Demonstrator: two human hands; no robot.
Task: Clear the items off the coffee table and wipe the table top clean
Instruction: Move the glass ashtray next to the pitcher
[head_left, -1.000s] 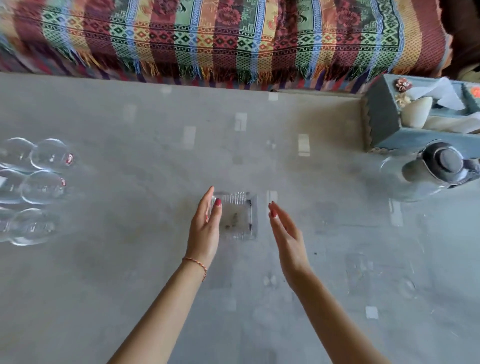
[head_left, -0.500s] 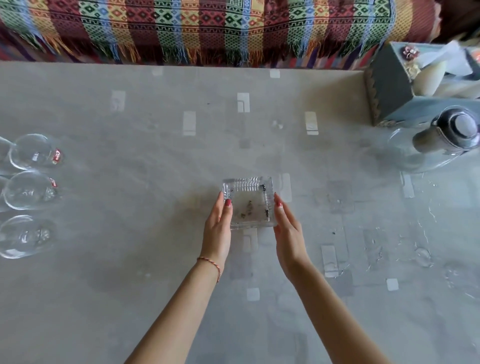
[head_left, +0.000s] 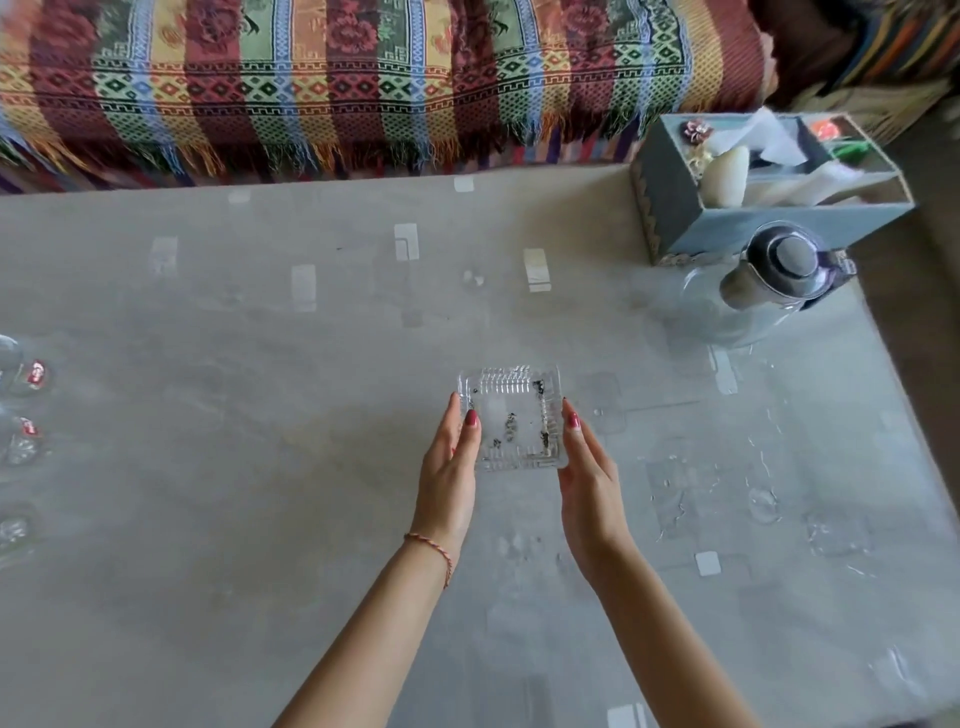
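Observation:
A square clear glass ashtray (head_left: 514, 421) with dark ash specks sits near the middle of the grey coffee table (head_left: 234, 519). My left hand (head_left: 449, 467) lies against its left side and my right hand (head_left: 589, 478) against its right side. The fingers of both hands are straight and touch the rims. I cannot tell whether the ashtray is off the table top.
Several upturned clear glasses (head_left: 23, 374) lie at the table's left edge. A glass jug with a metal lid (head_left: 779, 270) and a blue organiser box (head_left: 675, 202) with tissues stand at the back right. Wet marks (head_left: 763, 504) spot the right side. A striped sofa throw (head_left: 363, 78) runs behind.
Both hands have closed in from apart onto the two sides of the ashtray. The view has shifted, so the glasses now sit further left.

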